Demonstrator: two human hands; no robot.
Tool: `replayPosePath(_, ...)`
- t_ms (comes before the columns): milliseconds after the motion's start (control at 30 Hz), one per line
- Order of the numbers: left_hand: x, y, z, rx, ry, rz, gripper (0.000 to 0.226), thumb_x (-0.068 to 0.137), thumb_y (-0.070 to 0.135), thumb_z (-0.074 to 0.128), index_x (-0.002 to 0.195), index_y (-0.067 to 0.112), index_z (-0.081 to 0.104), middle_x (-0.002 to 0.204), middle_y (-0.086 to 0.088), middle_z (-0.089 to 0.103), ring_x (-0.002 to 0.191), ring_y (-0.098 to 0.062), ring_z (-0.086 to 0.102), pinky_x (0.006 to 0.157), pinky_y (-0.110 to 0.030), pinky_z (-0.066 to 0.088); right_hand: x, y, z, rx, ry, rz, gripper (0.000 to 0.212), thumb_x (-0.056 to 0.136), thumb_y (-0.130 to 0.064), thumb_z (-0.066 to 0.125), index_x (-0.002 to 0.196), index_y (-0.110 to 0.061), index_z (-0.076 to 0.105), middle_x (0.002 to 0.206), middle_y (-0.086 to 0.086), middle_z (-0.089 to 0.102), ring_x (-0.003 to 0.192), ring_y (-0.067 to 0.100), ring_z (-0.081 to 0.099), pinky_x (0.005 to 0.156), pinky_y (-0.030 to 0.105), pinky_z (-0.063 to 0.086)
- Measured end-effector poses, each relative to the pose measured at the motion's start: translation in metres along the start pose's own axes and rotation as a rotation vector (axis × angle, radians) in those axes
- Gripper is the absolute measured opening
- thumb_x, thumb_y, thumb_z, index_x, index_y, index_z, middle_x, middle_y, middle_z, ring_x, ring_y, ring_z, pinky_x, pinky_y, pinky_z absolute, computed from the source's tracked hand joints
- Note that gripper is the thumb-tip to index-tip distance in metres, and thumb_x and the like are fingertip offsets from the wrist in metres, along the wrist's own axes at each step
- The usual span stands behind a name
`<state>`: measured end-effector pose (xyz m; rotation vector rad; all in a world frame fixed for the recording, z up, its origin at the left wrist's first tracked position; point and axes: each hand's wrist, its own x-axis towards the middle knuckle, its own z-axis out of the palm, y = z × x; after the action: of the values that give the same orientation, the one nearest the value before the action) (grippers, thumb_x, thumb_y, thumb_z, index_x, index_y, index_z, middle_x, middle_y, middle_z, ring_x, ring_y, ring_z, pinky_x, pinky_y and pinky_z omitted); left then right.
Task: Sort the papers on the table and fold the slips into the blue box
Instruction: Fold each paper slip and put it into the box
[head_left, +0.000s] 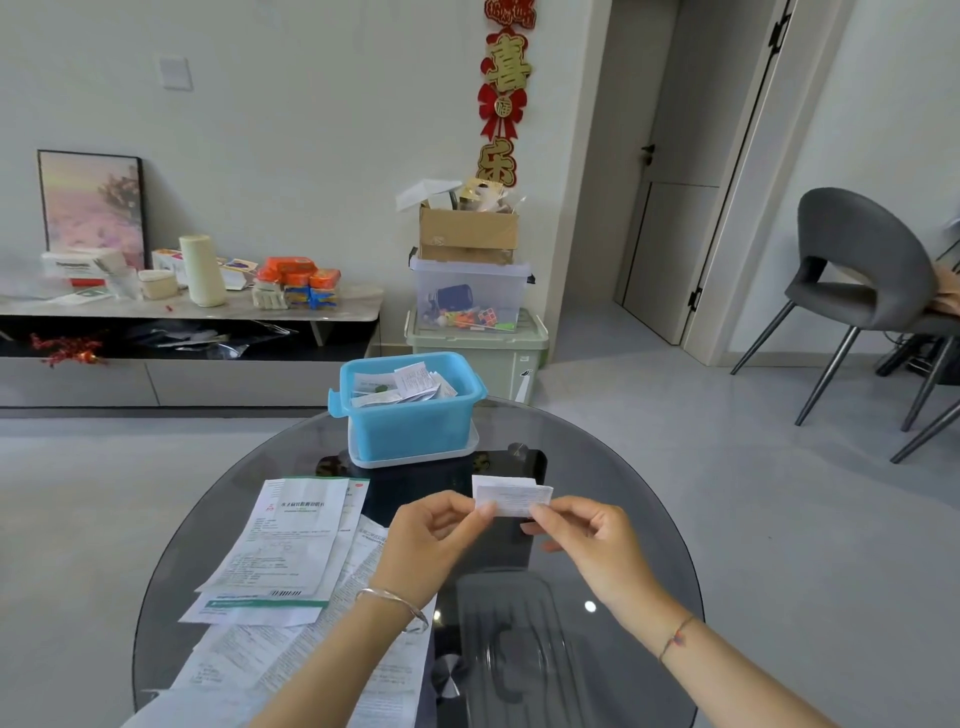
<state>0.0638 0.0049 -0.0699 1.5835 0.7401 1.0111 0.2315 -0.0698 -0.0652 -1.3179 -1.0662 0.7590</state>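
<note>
Head view is showing 2 bare hands raised over the round dark glass table (623, 493) in the lower middle of the frame. The left hand (431, 540) is pinching the left end of a small white folded paper slip (514, 499) between thumb and curled fingers. The right hand (592, 540) is pinching the right end in the same way, so the slip is being held between them, near the light blue plastic box (410, 421) but not touching it. This box is standing at the far edge of the table, in the centre of the frame, on a clear plastic tray (415, 460). Several white folded slips (405, 387) are lying inside it. A pile of large printed white paper sheets (291, 545) is lying at the lower left, partly under the left forearm.
</note>
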Motion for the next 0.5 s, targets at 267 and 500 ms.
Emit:
replayPosePath(267,-0.001,-0.005,0.012,-0.214,0.054,-0.07,0.02,0.089,0.014,0.061,0.074,0.001,0.057,0.084,-0.008,0.074,0.082,-0.014,0.07,0.069,-0.018,0.054,0.0,0.001,0.013,0.026,0.016,0.053,0.019,0.089,-0.016,0.063,0.085,0.002,0.068,0.083,0.005,0.074,0.079,0.017,0.071,0.06,0.021,0.053)
replayPosePath(500,0.001,-0.003,0.015,-0.354,0.15,-0.169,0.019,0.091,0.014,0.057,0.078,0.001,0.052,0.095,-0.01,0.074,0.09,-0.022,0.072,0.071,-0.023,0.058,-0.002,-0.003,0.02,0.06,-0.012,0.047,0.014,0.09,-0.012,0.062,0.093,0.001,0.064,0.083,0.006,0.075,0.08,0.018,0.072,0.063,0.022,0.054)
